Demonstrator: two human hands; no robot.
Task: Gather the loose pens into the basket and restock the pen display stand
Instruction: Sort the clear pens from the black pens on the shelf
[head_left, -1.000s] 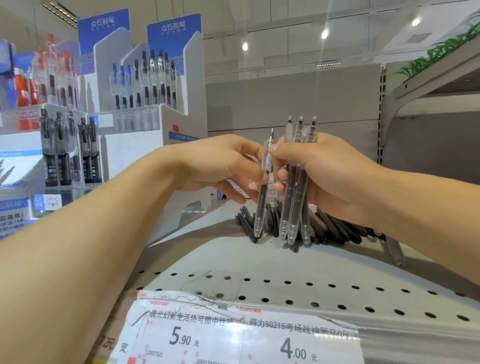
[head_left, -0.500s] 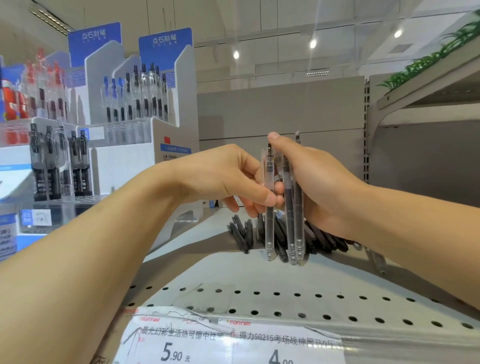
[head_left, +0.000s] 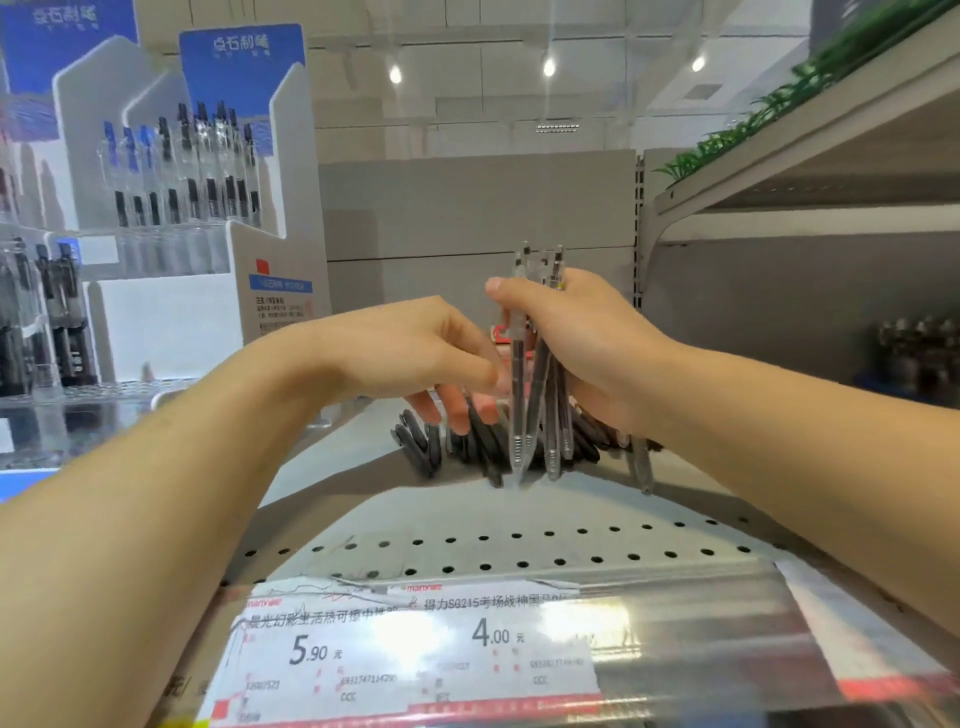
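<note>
A pale grey metal shelf (head_left: 467, 514) with rows of round punched holes along its front edge fills the lower middle of the view, and a clear plastic price strip (head_left: 415, 654) runs along its lip carrying white labels printed 5.90 and 4.00. Behind the shelf stands a plain grey back panel (head_left: 467, 208), above it a white ceiling with small spot lights (head_left: 548, 66). To the right a second grey shelf (head_left: 810, 171) juts out higher up, with green artificial foliage (head_left: 769, 104) lying along its edge. At the left stands the white tiered pen display stand with blue header cards (head_left: 239, 171), its clear slots filled with upright black and blue pens. On the shelf's far part lies a heap of loose black pens (head_left: 478, 441), fanned out flat on the metal. The right hand (head_left: 587, 348) has its fingers and thumb curled round a bundle of clear-barrelled pens (head_left: 540, 395), held nearly upright with their tips just above the heap. The left hand (head_left: 415, 353) sits close beside it, thumb and forefinger against the nearest pen of the bundle, the other fingers loosely curled down towards the heap; whether it truly pinches that pen cannot be told through the blur.
</note>
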